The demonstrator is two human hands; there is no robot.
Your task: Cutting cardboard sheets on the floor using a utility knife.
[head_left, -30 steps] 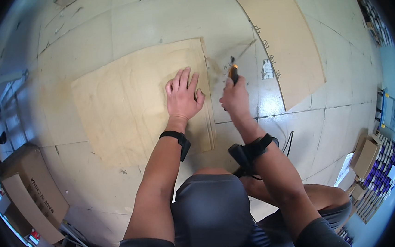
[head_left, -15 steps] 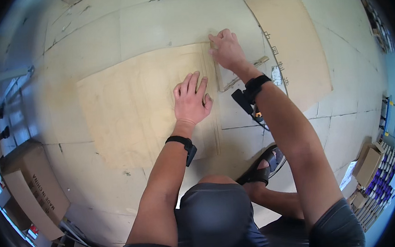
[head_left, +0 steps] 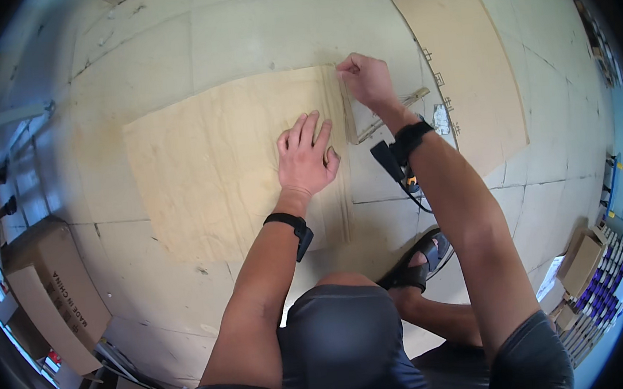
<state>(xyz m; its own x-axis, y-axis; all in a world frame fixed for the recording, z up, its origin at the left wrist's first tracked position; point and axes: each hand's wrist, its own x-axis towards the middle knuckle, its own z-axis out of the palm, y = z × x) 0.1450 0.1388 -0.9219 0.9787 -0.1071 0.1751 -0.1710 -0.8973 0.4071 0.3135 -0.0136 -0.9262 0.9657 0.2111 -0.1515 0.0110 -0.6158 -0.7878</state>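
Observation:
A large tan cardboard sheet (head_left: 199,167) lies flat on the floor in front of me. My left hand (head_left: 306,158) presses on its right part, fingers spread, with crease lines running beside it. At the sheet's far right corner is my right hand (head_left: 368,80), its fingers curled and pinched together. Whatever is between those fingertips is too small to make out. Narrow cardboard strips (head_left: 393,113) meet in an angle on the floor just right of the sheet, below the right hand. A small orange and black object (head_left: 412,184) is partly hidden by my right wrist gear.
A second cardboard piece (head_left: 474,72) with printed characters lies at the right. Beside its edge is a small whitish patch (head_left: 440,118). Cardboard boxes (head_left: 59,287) stand at the lower left, and stacked purple and white goods (head_left: 602,281) at the lower right. My sandalled foot (head_left: 419,259) is close by.
My right hand has shifted slightly right and down at the sheet's corner, and its fingers are more curled. The left hand stays spread on the sheet. The whole view has moved a little.

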